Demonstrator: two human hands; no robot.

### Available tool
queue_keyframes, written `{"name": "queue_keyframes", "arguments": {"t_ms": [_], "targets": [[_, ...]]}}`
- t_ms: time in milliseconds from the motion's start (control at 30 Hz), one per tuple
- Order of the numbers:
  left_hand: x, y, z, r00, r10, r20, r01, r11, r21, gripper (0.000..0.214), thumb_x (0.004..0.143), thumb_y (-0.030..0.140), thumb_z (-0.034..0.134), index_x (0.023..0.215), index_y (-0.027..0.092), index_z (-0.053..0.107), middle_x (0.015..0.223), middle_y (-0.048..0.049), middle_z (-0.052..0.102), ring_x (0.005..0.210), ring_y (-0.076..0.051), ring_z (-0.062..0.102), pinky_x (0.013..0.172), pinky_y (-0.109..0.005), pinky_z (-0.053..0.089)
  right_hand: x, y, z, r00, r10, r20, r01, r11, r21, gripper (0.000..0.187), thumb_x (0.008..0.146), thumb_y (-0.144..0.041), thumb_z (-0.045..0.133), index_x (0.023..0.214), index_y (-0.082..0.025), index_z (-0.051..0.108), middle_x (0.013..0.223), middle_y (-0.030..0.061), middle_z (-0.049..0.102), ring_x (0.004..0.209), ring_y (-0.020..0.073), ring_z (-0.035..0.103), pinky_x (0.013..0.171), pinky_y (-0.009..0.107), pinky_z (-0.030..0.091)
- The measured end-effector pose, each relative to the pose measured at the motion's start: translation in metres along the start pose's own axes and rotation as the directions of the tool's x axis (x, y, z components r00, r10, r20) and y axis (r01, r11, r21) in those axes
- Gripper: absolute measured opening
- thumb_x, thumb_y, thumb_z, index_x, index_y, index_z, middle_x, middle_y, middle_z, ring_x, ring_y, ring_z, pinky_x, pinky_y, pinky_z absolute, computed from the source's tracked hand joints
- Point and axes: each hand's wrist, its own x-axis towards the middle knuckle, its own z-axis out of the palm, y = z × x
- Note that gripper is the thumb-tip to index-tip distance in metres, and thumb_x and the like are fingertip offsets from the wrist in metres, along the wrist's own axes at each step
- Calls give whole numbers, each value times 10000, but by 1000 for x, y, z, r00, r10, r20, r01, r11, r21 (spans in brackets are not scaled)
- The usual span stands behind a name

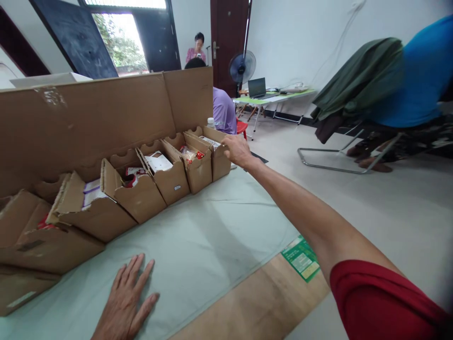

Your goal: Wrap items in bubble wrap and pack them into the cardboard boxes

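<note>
Head view, only cam.

R hand (238,150): arm stretched fully fwd, red sleeve (382,302) at the shoulder. The hand sits on the top rim of the end box (220,165), last one at the far right of the box row (141,196). Fingers (228,142) are curled down over the rim and touching cardboard. Can't tell if they're clamped or just resting.

L hand (125,302): flat, palm down on the pale green cloth (198,241), fingers spread and released, holding nothing. Near edge of the bench (262,302), well apart from the end box.

Box row: small open-top cardboard boxes side by side, running diagonally from near left to far right, and standing on the cloth. A tall cardboard flap (99,118) stands right behind them. The box next to the end one holds a red/yellow packet (191,153); others show white cards and red packs, details too small to read.

Green leaflet (302,259) lies on bare wood at the cloth's edge, below the R forearm.

Bkgd: person in purple top (223,112) seated behind the flap, another in pink (197,47) by the door. Fan (242,67) and laptop (257,88) on a green table (283,97). At right, a person in blue top (421,71) bends by a chair.
</note>
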Motion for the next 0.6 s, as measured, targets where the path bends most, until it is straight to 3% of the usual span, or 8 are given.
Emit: {"name": "queue_keyframes", "arguments": {"t_ms": [100,233,300,433,533,600], "targets": [[-3,-3,-7,1000,-5,14,5,1000,2,769,952,442,551,1635,354,210,1675,-117,341,1508,-365,380,1197,-628,321,-33,-12,0,999,33,-28,-31,998,57,333,937,-174,515,1227,-142,675,1348,166,648,1300,336,509,1092,504,382],[6,2,-22,1000,-29,6,29,1000,-8,742,965,444,537,1632,337,230,1696,-121,287,1540,-365,314,1223,-642,261,-66,-32,32,987,63,150,-88,983,164,219,906,-221,590,1072,-179,726,1048,98,771,1012,270,684,892,379,513],[13,9,-26,999,-23,-22,23,1000,-17,734,969,434,537,1631,314,242,1691,-128,294,1543,-362,306,1226,-633,262,-72,-46,55,971,55,233,-106,972,212,294,858,-243,666,1143,-185,713,1050,67,788,956,236,718,823,319,538],[15,23,-17,997,-20,-78,18,1000,-24,718,973,420,541,1623,295,265,1657,-140,362,1519,-342,357,1201,-596,326,-72,-82,86,960,43,278,-124,952,281,509,853,-279,685,1344,-165,613,1286,98,735,1110,226,712,897,292,545],[7,25,-7,995,-40,-87,36,998,-45,718,973,418,545,1622,312,258,1642,-131,391,1507,-323,380,1179,-580,369,-72,-104,93,959,20,282,-111,944,311,529,826,-298,707,1331,-171,617,1250,86,752,1103,240,718,891,300,556],[2,23,-5,996,-44,-82,40,998,-51,726,968,422,556,1622,323,256,1644,-123,391,1504,-320,386,1162,-575,396,-73,-109,89,964,13,267,-101,943,316,424,824,-286,698,1235,-185,669,1144,68,782,1037,246,733,860,309,564]]}}
